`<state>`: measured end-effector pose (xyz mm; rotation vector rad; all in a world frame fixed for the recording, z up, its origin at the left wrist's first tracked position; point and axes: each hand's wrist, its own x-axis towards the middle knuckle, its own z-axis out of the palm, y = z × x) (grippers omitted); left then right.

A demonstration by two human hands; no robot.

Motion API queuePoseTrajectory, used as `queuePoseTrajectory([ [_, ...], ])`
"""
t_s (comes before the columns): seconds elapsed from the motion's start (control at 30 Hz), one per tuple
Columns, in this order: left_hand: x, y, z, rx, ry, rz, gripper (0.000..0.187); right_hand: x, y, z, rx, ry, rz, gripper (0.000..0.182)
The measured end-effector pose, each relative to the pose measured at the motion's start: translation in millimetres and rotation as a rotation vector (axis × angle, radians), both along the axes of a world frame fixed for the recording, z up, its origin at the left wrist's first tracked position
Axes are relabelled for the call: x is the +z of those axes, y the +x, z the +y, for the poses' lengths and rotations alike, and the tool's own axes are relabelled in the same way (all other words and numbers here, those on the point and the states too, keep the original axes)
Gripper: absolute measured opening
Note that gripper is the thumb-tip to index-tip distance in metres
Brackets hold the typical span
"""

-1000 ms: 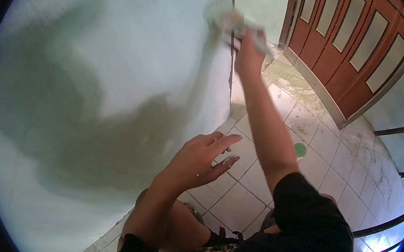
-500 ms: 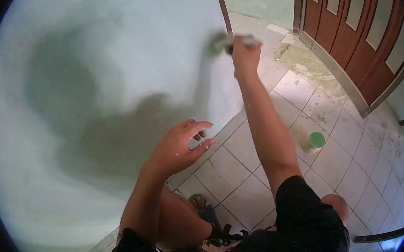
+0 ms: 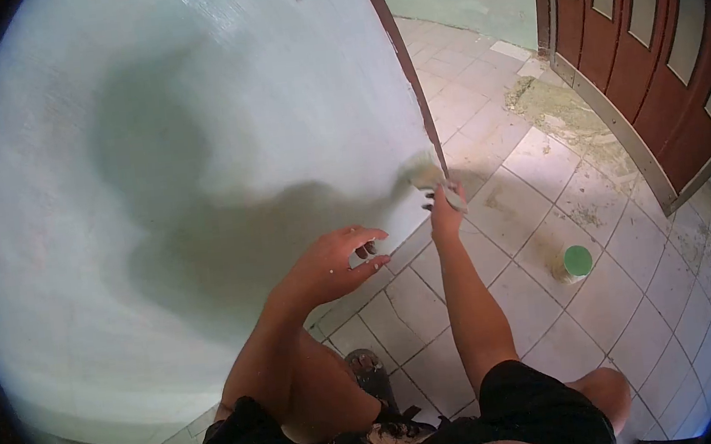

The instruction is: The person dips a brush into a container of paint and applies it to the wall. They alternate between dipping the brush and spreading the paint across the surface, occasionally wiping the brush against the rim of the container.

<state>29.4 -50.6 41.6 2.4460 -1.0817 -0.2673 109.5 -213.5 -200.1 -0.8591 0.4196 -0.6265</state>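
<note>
My right hand (image 3: 448, 220) is closed round the handle of a wide paintbrush (image 3: 425, 175), slightly blurred. Its pale bristles are at the right edge of the whitish wall (image 3: 311, 115), close to the dark brown trim (image 3: 412, 75). Whether the bristle tips press on the wall is hard to make out. My left hand (image 3: 334, 263) hovers before the lower wall, fingers curved and thumb apart, holding nothing. Small white specks dot its skin.
On the floor tiles (image 3: 546, 332) to the right stands a small container (image 3: 577, 260) with a green top surface. Farther back, greenish debris (image 3: 554, 109) lies beside the brown slatted door (image 3: 638, 49). My sandalled foot (image 3: 370, 375) is near the wall's base.
My right hand has brought the paintbrush down along the wall's right edge, toward me. The left hand keeps its curved pose. The view has shifted slightly.
</note>
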Motion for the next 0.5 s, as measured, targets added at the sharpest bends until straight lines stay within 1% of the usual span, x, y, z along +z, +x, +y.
queuePoseTrajectory([
  [0.07,-5,4,-2,-0.011,0.016,0.012,0.031,0,-3,-8,-0.01,-0.026,0.02,0.014],
  [0.13,-9,6,-4,-0.063,0.012,0.029,0.031,28,-6,-16,-0.013,-0.135,0.154,0.01],
  [0.17,-10,6,-6,-0.063,0.013,0.034,0.031,46,4,-14,-0.087,-0.142,0.082,0.008],
  [0.23,-11,7,-10,-0.064,0.057,0.055,0.032,100,27,-17,-0.183,-0.297,-0.076,0.009],
  [0.27,-14,10,-9,-0.063,0.055,0.063,0.032,125,44,-21,-0.207,-0.306,-0.144,0.008],
  [0.3,-18,14,-8,-0.083,0.064,0.048,0.032,156,56,-28,-0.193,-0.263,-0.184,0.007],
  [0.33,-21,17,-8,-0.101,0.073,0.036,0.031,200,45,-33,-0.2,-0.25,-0.285,0.004],
  [0.37,-20,18,-8,-0.097,0.07,0.048,0.031,226,52,-41,-0.184,-0.161,-0.373,0.004],
  [0.4,-16,18,-10,-0.068,0.086,0.071,0.031,241,56,-48,-0.167,-0.069,-0.457,0.004],
  [0.43,-14,18,-9,-0.039,0.109,0.096,0.03,252,48,-52,-0.164,-0.061,-0.441,0.004],
  [0.5,-16,21,-5,-0.043,0.111,0.078,0.029,261,37,-58,0.034,0.131,-0.587,0.008],
])
